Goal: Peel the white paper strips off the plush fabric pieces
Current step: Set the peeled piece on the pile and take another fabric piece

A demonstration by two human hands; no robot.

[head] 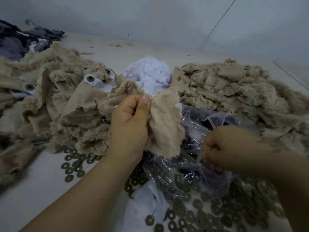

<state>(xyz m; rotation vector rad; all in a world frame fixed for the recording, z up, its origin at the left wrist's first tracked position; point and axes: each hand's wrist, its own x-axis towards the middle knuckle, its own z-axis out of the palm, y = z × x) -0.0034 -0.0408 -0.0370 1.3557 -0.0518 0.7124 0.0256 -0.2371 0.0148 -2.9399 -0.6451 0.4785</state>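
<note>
Plush piece sits pinched in my left hand; my blurred right hand seems fisted, contents unclear. Peeled paper heaps behind; left pile keeps strips.

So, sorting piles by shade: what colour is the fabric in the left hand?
Beige, or light tan, fabric piece in the left hand; head view.

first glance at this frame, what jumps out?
The left hand at center, its grip on a beige fabric piece with the mesh backing up. Tan plush piles flank it on both sides, with a crumpled white paper heap behind. The right hand, blurred, sits over a clear plastic bag among scattered metal washers.
</note>
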